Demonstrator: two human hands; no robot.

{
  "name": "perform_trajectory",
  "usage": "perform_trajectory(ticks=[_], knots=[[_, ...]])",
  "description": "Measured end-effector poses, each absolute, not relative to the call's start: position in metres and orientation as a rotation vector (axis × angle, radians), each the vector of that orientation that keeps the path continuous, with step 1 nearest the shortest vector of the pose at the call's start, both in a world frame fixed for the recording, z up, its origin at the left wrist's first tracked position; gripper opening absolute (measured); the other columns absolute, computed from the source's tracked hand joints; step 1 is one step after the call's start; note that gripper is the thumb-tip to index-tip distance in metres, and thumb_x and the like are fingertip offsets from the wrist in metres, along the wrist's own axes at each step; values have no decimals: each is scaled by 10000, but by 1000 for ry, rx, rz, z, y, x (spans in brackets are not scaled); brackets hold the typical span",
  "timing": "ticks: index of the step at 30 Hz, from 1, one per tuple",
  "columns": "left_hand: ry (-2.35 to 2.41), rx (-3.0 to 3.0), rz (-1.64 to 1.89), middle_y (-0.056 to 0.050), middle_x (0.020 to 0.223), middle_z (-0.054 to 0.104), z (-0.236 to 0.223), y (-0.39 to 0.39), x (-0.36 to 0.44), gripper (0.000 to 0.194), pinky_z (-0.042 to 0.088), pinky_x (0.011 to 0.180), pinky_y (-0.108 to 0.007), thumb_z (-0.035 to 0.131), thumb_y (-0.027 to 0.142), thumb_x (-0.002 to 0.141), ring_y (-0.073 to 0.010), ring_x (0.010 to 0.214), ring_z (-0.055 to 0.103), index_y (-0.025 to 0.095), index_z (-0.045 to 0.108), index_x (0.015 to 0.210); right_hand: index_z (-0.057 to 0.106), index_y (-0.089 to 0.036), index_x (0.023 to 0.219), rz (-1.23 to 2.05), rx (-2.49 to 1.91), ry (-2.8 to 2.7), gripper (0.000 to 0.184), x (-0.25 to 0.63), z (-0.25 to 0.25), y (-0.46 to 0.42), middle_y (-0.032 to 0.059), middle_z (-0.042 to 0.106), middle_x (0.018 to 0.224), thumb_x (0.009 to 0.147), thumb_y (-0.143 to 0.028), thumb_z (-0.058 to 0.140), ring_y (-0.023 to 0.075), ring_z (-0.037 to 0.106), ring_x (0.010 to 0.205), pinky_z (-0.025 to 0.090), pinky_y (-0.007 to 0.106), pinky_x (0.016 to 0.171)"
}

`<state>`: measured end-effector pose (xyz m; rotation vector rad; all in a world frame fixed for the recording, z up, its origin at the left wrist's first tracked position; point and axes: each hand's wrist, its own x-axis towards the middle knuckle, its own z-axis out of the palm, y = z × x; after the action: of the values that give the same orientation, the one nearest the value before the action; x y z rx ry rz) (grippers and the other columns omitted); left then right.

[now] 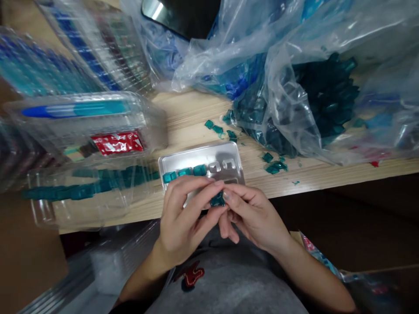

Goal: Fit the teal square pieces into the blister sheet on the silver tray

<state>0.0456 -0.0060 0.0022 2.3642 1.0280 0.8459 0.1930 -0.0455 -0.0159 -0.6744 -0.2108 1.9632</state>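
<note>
From my head cam I've got both hands meeting right at the near edge of the pale wooden table. My left hand and right hand are both pinched on 1 small teal translucent plastic square, fingertips from each side closed around it, so it sits between the 2 hands just in front of the clear plastic blister tray. That tray lies flat on the table, touching my left fingers, and its top row has 3 teal squares already seated on the left, with 2 pockets to their right looking bare and shiny. Just left of it sits another clear plastic tray with a long row of teal pieces, overlapping a clear clamshell pack with a red label. More stacked clear packs with blue strips fill the far left, pretty blurry. On the right there's a big crumpled clear plastic bag full of dark teal pieces, and a few loose teal squares are scattered on the wood near its mouth. A grey shirt with a red patch shows at the bottom.
</note>
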Motion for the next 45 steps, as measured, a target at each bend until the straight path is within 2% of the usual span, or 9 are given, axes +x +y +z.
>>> perform_trajectory(ticks=[8,14,18,24,30,33,36,42,45], knots=[[905,2427,688,-78,1133,629,1,-8,35,649,562,888,-295,574,31,878,-177,1075,611,229,377,1464,668,-171,997,1667,-1204,-685,179,206,-2,-46,-89,505,529,844,-261,647,40,467,414,361,164,406],[750,2007,897,-18,1221,653,-12,-11,32,684,559,935,-262,625,-37,812,-125,1098,639,290,447,1385,649,-188,869,1456,-1334,-1018,45,212,1,-47,-41,605,741,842,-178,615,55,533,621,426,173,572],[757,1862,896,-21,1193,658,-15,-12,34,573,535,963,-245,596,-68,805,-114,1114,629,244,522,1280,598,-189,801,1639,-1276,-778,27,210,1,-45,-78,500,587,824,-196,585,39,464,459,368,173,467],[798,1949,901,-33,995,657,-4,-10,37,287,564,797,-254,593,12,836,-136,953,652,202,579,1052,541,-194,832,1987,-1011,-415,133,205,0,-44,-58,578,651,832,-326,562,28,430,334,244,168,343],[1021,2311,747,-22,976,644,1,7,38,232,491,811,-319,616,106,881,-159,929,600,214,564,1080,614,-213,874,1554,-1224,-499,67,223,-5,-51,-56,526,731,810,-230,628,50,483,602,402,166,552],[1035,2650,571,-44,993,675,1,21,43,204,431,826,-370,617,159,901,-196,917,573,196,578,1097,635,-261,974,1534,-1159,-436,327,238,-6,-58,-36,574,900,714,-75,571,81,538,841,447,177,732],[1014,2725,499,-50,1003,686,1,31,49,192,416,811,-372,593,184,917,-207,904,564,192,591,1109,631,-273,993,1579,-1082,-382,457,246,-6,-64,-35,590,952,649,-7,490,75,548,849,455,170,731],[1008,2737,445,-52,1008,677,-2,35,48,184,424,805,-363,583,192,922,-205,909,566,197,585,1106,583,-245,999,1549,-1046,-409,166,242,-9,-62,-14,625,1024,888,-127,549,61,644,821,525,202,782],[956,2721,464,-53,1000,660,-5,33,47,152,437,796,-345,573,171,926,-194,911,570,195,582,1075,510,-236,976,1532,-1042,-399,79,239,-9,-56,0,633,1002,927,-242,571,86,685,689,543,202,565]])
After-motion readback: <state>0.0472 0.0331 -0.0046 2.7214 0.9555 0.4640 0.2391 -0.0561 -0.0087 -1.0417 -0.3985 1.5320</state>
